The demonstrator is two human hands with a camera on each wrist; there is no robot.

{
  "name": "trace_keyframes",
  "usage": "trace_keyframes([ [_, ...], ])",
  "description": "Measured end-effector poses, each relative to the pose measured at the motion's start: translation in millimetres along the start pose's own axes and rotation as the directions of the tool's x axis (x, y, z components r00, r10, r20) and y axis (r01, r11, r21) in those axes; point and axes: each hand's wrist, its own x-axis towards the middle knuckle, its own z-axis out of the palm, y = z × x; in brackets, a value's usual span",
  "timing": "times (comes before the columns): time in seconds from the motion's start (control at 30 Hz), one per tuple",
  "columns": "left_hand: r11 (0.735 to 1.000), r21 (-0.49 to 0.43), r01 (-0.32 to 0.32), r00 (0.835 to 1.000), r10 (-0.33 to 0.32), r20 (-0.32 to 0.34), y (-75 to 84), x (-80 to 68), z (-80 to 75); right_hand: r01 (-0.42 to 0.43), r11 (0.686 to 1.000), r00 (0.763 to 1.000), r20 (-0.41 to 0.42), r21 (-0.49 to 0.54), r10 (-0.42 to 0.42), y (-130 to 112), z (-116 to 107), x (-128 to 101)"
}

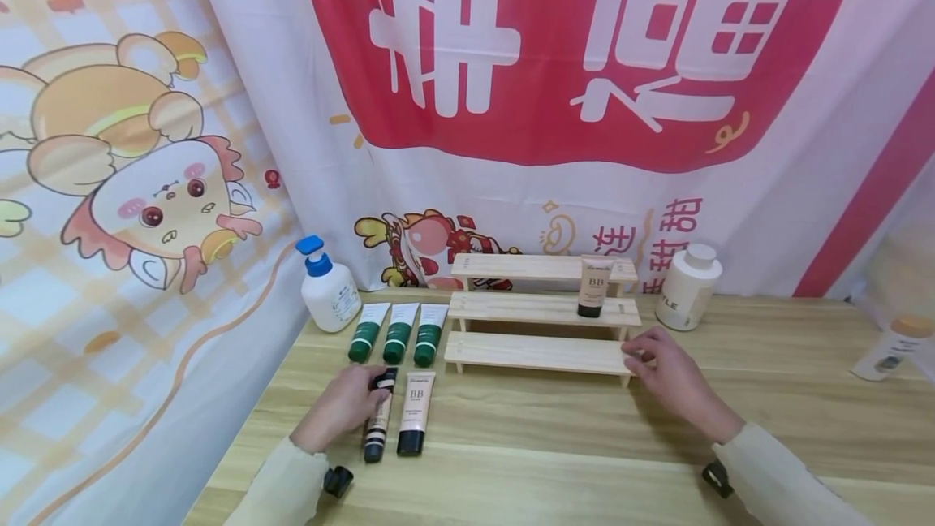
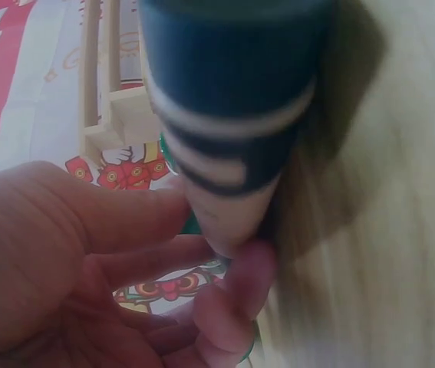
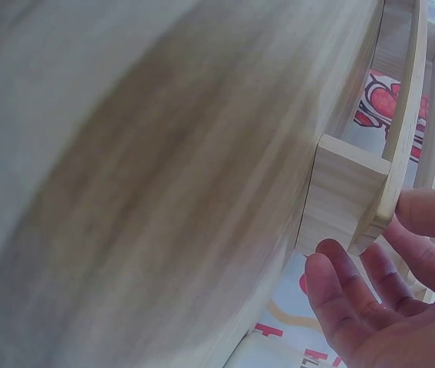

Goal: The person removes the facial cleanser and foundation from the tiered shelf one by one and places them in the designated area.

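Note:
My left hand pinches a slim beige tube with dark bands near its dark end, low over the table. In the left wrist view the tube fills the top middle, its narrow part between thumb and fingers. Just right of it lies a pale pink BB cream tube with a black cap. My right hand grips the right end of the lowest step on a three-step wooden rack. In the right wrist view, fingertips are curled at the rack's end. Another BB tube stands upright on the middle step.
Three white-and-green tubes lie side by side left of the rack. Behind them stands a white pump bottle with a blue top. A white capped bottle is right of the rack; another bottle stands far right. Printed curtains hang behind.

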Motion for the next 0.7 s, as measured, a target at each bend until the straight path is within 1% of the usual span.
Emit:
trace_keyframes([
  [0.27,1.0,0.005,0.027,1.0,-0.027,0.007,0.5,1.4,-0.8,0.002,1.0,1.0,0.0,-0.003,-0.002,1.9,0.3,-0.1],
  [0.33,0.999,0.026,0.023,1.0,-0.022,-0.01,1.8,1.7,-2.4,0.005,1.0,1.0,-0.001,-0.003,-0.005,2.1,-0.2,-0.3],
  [0.43,0.999,0.053,0.003,0.998,0.0,-0.062,7.9,1.9,-7.5,0.006,1.0,1.0,-0.002,-0.006,-0.007,2.1,-0.8,-0.7],
  [0.5,0.997,0.069,-0.025,0.994,0.032,-0.107,16.7,1.9,-13.3,0.007,1.0,1.0,-0.003,-0.003,-0.007,2.1,-1.0,-0.9],
  [0.57,0.997,0.062,-0.053,0.987,0.061,-0.147,29.1,1.3,-20.6,0.006,1.0,1.0,-0.005,-0.002,-0.006,2.0,-0.8,-1.1],
  [0.63,0.994,0.054,-0.1,0.977,0.108,-0.186,45.1,0.5,-29.1,0.006,1.0,1.0,-0.005,0.002,-0.006,1.8,-0.5,-0.9],
  [0.7,0.986,0.039,-0.161,0.961,0.165,-0.22,63.4,0.2,-37.1,0.007,1.0,1.0,-0.004,0.004,-0.007,1.7,0.2,-0.5],
])
